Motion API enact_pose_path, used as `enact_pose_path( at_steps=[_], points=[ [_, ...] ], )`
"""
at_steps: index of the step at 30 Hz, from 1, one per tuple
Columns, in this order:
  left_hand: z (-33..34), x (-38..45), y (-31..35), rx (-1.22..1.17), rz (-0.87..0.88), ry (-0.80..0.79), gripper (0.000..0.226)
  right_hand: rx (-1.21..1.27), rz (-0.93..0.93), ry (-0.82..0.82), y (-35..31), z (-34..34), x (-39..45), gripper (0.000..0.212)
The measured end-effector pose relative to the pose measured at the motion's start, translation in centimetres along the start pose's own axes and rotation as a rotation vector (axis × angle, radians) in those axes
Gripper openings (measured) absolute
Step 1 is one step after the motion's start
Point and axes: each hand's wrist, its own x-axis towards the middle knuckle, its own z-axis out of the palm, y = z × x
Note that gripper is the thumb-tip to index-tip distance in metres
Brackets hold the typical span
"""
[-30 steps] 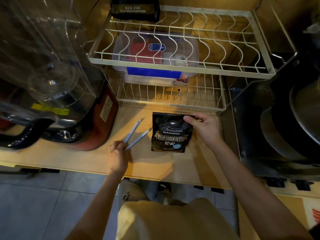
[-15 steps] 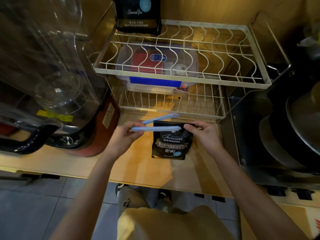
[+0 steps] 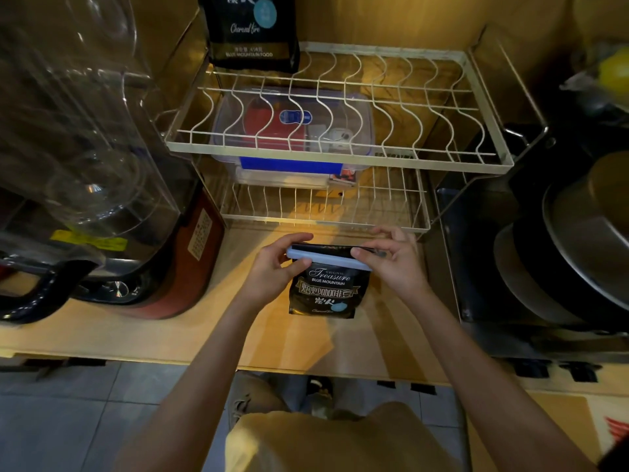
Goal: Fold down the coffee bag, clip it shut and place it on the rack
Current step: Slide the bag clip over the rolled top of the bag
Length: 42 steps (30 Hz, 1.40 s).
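Note:
A small black coffee bag [image 3: 325, 292] with gold and white lettering lies on the wooden counter [image 3: 170, 332], its top folded down. A light blue bar clip [image 3: 326, 257] spans the folded top. My left hand [image 3: 272, 267] pinches the clip's left end, and my right hand [image 3: 396, 258] pinches its right end together with the bag's top edge. The white wire rack [image 3: 340, 158] stands just behind, with two tiers. A second, larger black coffee bag [image 3: 252, 32] stands upright on the back left of the rack's upper tier.
A clear plastic box [image 3: 292, 131] with red and blue contents sits on the rack's lower tier. A blender with a clear jug [image 3: 85, 148] stands at the left. Dark pans and a metal lid [image 3: 578, 250] fill the right side. The counter's front edge runs below my arms.
My left hand lifted the open blue clip from the counter and brought it across the bag's folded top. Both hands now hold it there, one at each end.

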Motion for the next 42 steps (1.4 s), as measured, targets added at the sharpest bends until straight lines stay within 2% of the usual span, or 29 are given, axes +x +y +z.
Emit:
enact_pose_path(
  at_steps=[3, 5, 7, 10, 15, 17, 21, 26, 32, 38, 42],
  points=[
    [-0.2, 0.1, -0.1, -0.013, 0.011, -0.017, 0.038, 0.151, 0.006, -0.12, 0.0, -0.4, -0.6, 0.01],
    [-0.5, 0.2, -0.1, 0.012, 0.01, -0.022, 0.04, 0.241, 0.01, -0.252, -0.2, -1.1, -1.2, 0.02],
    [-0.6, 0.3, 0.0, 0.051, 0.013, -0.021, 0.039, 0.305, 0.038, -0.314, 0.1, -1.6, -1.6, 0.037],
    [-0.6, 0.3, 0.1, 0.088, 0.024, -0.019, 0.036, 0.346, 0.084, -0.248, 1.0, -1.7, -1.7, 0.049],
    [-0.5, 0.2, 0.0, 0.07, -0.008, 0.01, 0.032, 0.452, 0.142, -0.184, 1.4, -1.0, -0.9, 0.036],
    [-0.7, 0.3, 0.5, 0.216, 0.004, 0.001, 0.03, 0.457, 0.134, -0.195, 1.3, -0.9, -0.7, 0.033],
    [-0.1, 0.7, 2.4, 0.715, 0.148, 0.021, 0.036, 0.424, 0.098, -0.218, 1.1, -1.3, -0.6, 0.029],
    [3.7, 2.2, 3.4, 1.0, 0.351, -0.132, 0.038, 0.417, 0.075, -0.22, 1.4, -1.4, -0.7, 0.032],
    [4.1, 2.6, 2.9, 0.921, 0.363, -0.2, 0.034, 0.383, 0.03, -0.213, 1.4, -1.5, -0.7, 0.036],
    [4.3, 2.7, 3.4, 0.864, 0.284, -0.157, 0.029, 0.334, 0.054, -0.271, 1.6, -2.2, -0.7, 0.035],
    [4.5, 2.9, 4.0, 0.84, 0.216, -0.145, 0.026, 0.167, 0.011, -0.153, 1.9, -2.5, -0.7, 0.035]
  ],
)
